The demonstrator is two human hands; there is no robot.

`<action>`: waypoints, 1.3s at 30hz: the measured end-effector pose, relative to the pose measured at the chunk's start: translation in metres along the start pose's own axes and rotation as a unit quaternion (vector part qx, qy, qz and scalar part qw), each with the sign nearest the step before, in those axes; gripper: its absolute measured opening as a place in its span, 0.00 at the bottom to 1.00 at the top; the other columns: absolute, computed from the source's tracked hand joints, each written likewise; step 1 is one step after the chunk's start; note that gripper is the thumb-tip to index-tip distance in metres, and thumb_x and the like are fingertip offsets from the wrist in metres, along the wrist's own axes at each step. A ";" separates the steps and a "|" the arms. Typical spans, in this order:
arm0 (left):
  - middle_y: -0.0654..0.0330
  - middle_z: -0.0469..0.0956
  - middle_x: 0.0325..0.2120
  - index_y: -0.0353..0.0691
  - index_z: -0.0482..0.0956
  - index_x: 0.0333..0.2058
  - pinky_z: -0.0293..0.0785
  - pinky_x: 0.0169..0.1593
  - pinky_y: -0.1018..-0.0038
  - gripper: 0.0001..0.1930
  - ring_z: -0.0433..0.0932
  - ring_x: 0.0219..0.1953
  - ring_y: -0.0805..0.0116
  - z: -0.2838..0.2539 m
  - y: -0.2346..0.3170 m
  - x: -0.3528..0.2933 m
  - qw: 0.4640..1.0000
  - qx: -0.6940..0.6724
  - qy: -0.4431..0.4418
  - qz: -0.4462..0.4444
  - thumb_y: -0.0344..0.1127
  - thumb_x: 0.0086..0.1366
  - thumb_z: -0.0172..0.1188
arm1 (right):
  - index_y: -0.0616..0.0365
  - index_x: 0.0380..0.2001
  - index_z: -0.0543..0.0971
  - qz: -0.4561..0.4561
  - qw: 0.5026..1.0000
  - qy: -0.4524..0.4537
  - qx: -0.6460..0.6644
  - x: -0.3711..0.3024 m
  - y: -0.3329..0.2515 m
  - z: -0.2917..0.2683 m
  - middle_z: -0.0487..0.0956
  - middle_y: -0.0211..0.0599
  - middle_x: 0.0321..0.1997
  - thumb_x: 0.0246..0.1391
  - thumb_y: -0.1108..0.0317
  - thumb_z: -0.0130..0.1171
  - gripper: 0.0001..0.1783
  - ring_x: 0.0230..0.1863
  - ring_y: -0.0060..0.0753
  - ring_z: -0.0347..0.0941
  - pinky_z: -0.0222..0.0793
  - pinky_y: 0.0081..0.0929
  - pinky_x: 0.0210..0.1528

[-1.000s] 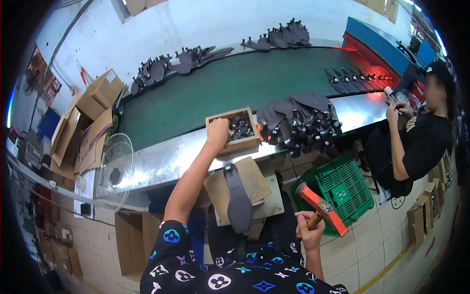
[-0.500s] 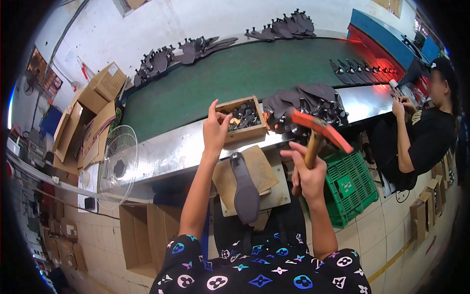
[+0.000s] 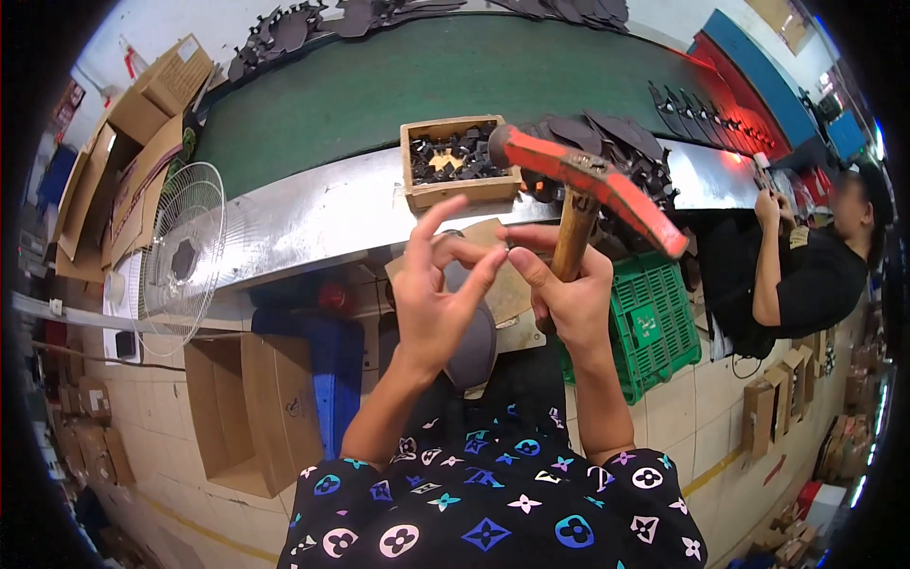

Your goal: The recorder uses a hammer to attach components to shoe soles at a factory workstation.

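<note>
Gripping a hammer [image 3: 588, 185] by its wooden handle, my right hand [image 3: 567, 289] is clenched around the shaft, with the orange-red head raised above the fist and slanting from upper left to lower right. My left hand [image 3: 434, 294] is just beside it, fingers spread, with thumb and forefinger tips drawn close together and reaching toward the right thumb; whether something tiny is pinched there I cannot tell. Both hands hover in front of my chest, above a dark grey shoe sole [image 3: 471, 332] lying on a cardboard-covered work block [image 3: 507, 284].

Beyond the hands, a small cardboard box [image 3: 460, 161] of dark little parts sits on the shiny metal edge [image 3: 313, 223] of a long conveyor with a green belt [image 3: 436, 85]. A cluster of dark soles [image 3: 616, 137] lies on the metal just right of the box, partly behind the hammer head. More dark pieces line the far side of the belt.

A green plastic crate [image 3: 654, 322] stands on the floor to my right. On the left are a white fan [image 3: 185, 251], open cardboard cartons [image 3: 133, 123] and a cardboard bin [image 3: 251, 408] under the bench. At far right, another person in a black shirt [image 3: 815, 280] works at the same line, hands raised.
</note>
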State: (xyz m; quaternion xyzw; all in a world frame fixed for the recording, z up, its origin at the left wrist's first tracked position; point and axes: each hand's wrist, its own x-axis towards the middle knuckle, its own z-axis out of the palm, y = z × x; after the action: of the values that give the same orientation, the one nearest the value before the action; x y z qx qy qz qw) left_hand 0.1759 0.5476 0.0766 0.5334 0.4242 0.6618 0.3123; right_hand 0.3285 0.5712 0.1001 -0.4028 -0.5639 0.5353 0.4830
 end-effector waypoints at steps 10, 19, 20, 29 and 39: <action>0.52 0.80 0.37 0.34 0.74 0.52 0.76 0.46 0.65 0.27 0.80 0.40 0.53 -0.045 -0.097 0.001 0.939 0.336 -0.029 0.072 0.38 0.55 0.73 | 0.64 0.42 0.81 0.018 0.998 -0.040 -0.045 0.028 0.056 0.005 0.81 0.27 0.28 0.60 0.71 0.63 0.10 0.15 0.10 0.62 0.55 0.13 0.15; 0.58 0.82 0.35 0.40 0.83 0.40 0.70 0.45 0.66 0.15 0.80 0.39 0.58 -0.039 -0.109 -0.005 0.963 0.251 -0.082 0.044 0.35 0.54 0.71 | 0.65 0.39 0.80 -0.114 0.977 -0.110 -0.142 0.059 0.100 0.001 0.83 0.42 0.32 0.56 0.71 0.63 0.10 0.33 0.34 0.79 0.72 0.32 0.38; 0.53 0.83 0.36 0.38 0.84 0.41 0.75 0.45 0.65 0.16 0.81 0.39 0.53 -0.038 -0.108 -0.004 0.963 0.250 -0.089 0.051 0.31 0.52 0.72 | 0.65 0.39 0.80 -0.112 0.977 -0.110 -0.143 0.060 0.102 -0.002 0.83 0.42 0.32 0.56 0.71 0.63 0.10 0.33 0.34 0.79 0.72 0.32 0.38; 0.56 0.81 0.29 0.37 0.82 0.35 0.72 0.38 0.67 0.11 0.80 0.33 0.58 -0.044 -0.114 -0.010 0.972 0.220 -0.082 -0.023 0.32 0.54 0.71 | 0.64 0.41 0.78 -0.227 0.909 -0.175 -0.304 0.051 0.085 0.004 0.79 0.44 0.37 0.47 0.80 0.63 0.15 0.41 0.52 0.77 0.73 0.34 0.43; 0.59 0.84 0.36 0.33 0.84 0.42 0.77 0.42 0.77 0.14 0.79 0.36 0.76 -0.048 -0.093 0.001 0.974 0.072 -0.127 -0.171 0.28 0.56 0.70 | 0.65 0.49 0.76 -0.071 0.975 -0.056 -0.201 -0.014 0.046 -0.002 0.79 0.44 0.31 0.64 0.72 0.55 0.13 0.29 0.34 0.76 0.71 0.26 0.34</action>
State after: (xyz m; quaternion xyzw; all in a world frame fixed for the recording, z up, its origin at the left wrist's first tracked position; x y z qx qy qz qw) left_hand 0.1254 0.5789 -0.0100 0.5536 0.5129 0.4933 0.4326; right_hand 0.3308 0.5624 0.0526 -0.4199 -0.7133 0.3973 0.3963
